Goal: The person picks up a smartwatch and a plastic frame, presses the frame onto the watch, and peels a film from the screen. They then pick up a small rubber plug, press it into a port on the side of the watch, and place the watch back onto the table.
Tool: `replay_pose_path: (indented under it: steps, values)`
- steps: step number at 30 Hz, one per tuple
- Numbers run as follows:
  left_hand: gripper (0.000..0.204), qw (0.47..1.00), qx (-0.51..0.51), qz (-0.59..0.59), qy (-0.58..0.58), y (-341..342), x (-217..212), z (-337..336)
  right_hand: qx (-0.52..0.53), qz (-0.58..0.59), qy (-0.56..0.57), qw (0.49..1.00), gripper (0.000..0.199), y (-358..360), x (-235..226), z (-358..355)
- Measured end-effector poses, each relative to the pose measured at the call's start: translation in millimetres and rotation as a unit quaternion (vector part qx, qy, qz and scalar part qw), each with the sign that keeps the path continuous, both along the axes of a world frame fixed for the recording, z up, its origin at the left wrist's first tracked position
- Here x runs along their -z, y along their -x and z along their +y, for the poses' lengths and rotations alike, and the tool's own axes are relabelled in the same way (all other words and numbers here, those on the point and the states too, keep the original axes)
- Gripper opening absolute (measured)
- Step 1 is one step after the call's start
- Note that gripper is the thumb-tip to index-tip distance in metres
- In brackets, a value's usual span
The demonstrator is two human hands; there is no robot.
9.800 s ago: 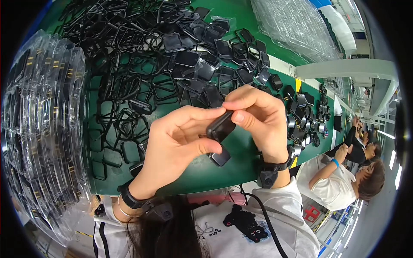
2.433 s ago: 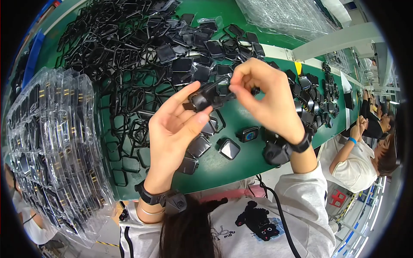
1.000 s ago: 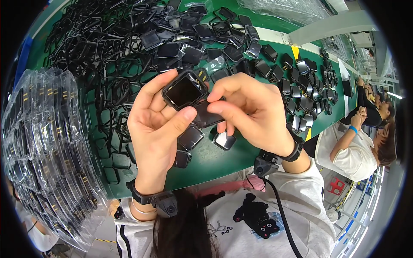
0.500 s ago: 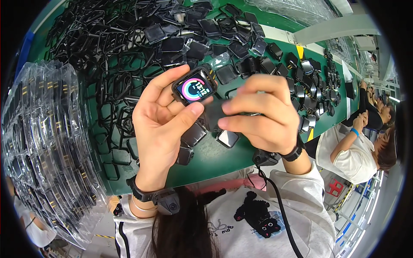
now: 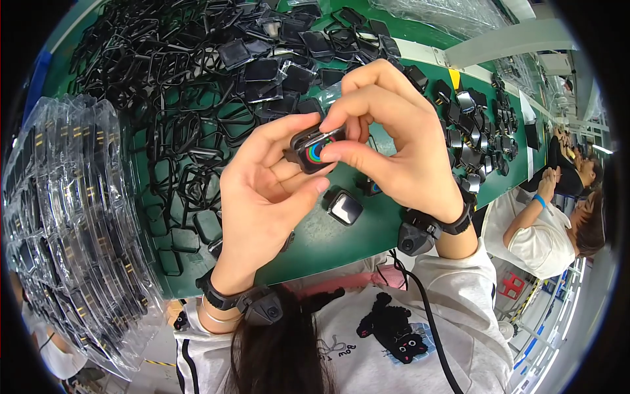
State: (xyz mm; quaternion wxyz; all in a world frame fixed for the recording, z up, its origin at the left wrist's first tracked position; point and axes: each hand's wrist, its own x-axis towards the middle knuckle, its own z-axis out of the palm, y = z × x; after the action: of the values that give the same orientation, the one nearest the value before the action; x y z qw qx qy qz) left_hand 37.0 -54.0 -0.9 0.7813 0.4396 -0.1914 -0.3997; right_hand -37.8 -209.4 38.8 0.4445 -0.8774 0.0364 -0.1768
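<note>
A small black smartwatch body (image 5: 303, 162) with a coloured ring lit on its screen is held up above the green table. My left hand (image 5: 259, 180) grips it by the edge, fingers at its far side and underneath. My right hand (image 5: 403, 134) is closed on it too, the thumb over the screen and the index finger at its top edge, partly hiding the display. Below the hands, a watch body (image 5: 345, 207) with a pale, reflective face lies on the table. Another watch body (image 5: 371, 186) is partly hidden by my right hand.
Black rectangular frames (image 5: 177, 131) are heaped at the left and back. Film-wrapped dark panels (image 5: 262, 70) lie behind my hands. Stacked parts in clear plastic trays (image 5: 82, 223) rise at far left. Several watches (image 5: 469, 148) cluster on the right. A co-worker (image 5: 535, 230) sits beyond.
My right hand has come up and left onto the watch, its thumb now over the screen. The watch has tilted. The dark, blurred piece by my right fingers no longer shows there.
</note>
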Motion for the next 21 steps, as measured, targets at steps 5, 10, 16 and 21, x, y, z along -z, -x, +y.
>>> replay_pose_path:
  steps: [5,10,16,21]
  values:
    - [0.049,1.000,-0.022,0.000,-0.003,3,1,0,-0.020,-0.018,0.041,0.999,0.025,-2,4,1]
    - [0.043,0.994,-0.061,-0.079,-0.043,0,1,5,-0.026,0.033,-0.117,0.992,0.023,5,5,9]
    - [0.027,0.983,-0.083,-0.162,-0.018,7,-1,4,-0.027,-0.023,-0.127,0.991,0.022,21,8,14]
    - [0.018,0.958,-0.094,-0.267,0.055,-1,7,6,-0.016,-0.059,-0.105,0.993,0.024,27,8,24]
